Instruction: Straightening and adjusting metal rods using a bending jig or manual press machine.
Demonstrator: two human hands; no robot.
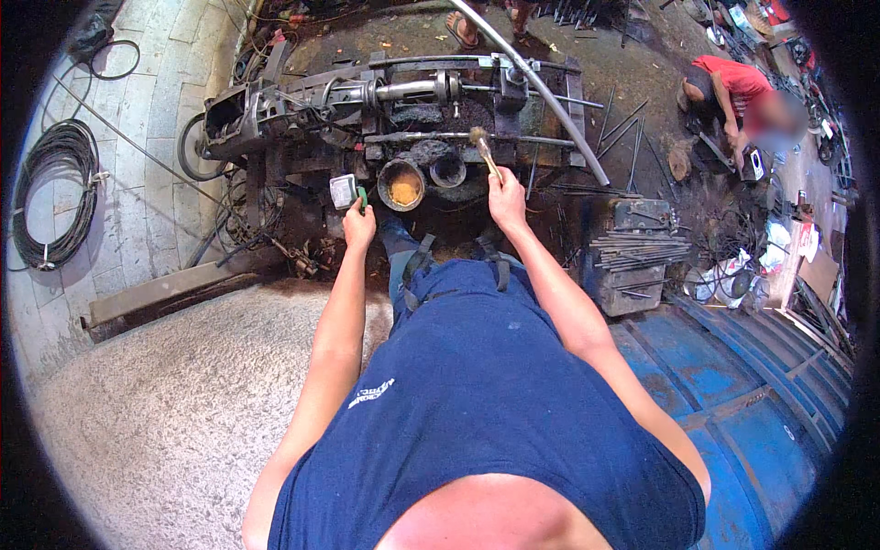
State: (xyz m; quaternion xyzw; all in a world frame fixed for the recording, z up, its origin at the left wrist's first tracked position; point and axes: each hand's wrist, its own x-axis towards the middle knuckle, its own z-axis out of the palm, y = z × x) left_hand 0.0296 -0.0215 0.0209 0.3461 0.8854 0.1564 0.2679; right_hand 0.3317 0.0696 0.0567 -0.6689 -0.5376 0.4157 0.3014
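My right hand (pixel 507 200) is closed round the handle of a brush (pixel 486 151). Its bristle end points up and away from me, over the near edge of a greasy machine (pixel 417 92). In my left hand (pixel 359 227) is a green-handled thing (pixel 363 199) with a pale, square-looking part (pixel 344 192) beside it; its exact kind is unclear. Between my hands stands a round pot (pixel 420 196) with orange-yellow stuff (pixel 403 189) inside. Just right of it sits a smaller dark pot (pixel 448 171), nearer to the brush.
A long metal pipe (pixel 559 115) slants across the machine's right end. Metal rods (pixel 642 250) lie on a box to my right, beyond which a person in red (pixel 733 87) crouches. Coiled black cable (pixel 57 194) lies at left, and blue metal panels (pixel 733 403) at lower right.
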